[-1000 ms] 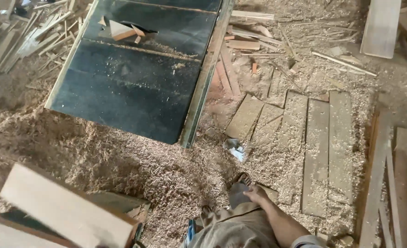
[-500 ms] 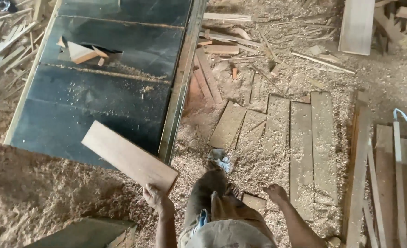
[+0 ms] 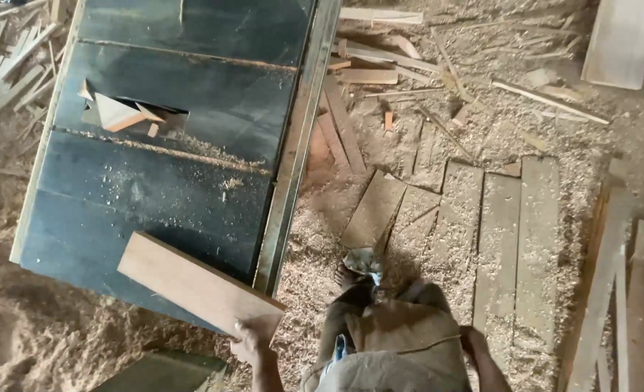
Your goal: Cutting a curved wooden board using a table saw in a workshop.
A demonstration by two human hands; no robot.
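Board up over the bench corner, carried one-handed.
Left hand [image 3: 253, 340] grips the near end of the wooden board [image 3: 198, 284], now swung over the dark bench [image 3: 191, 167]; right hand [image 3: 474, 341] hangs at the thigh, grasp unclear.

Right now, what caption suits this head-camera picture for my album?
Left hand grips a flat wooden board over the dark saw table, sawdust all around.
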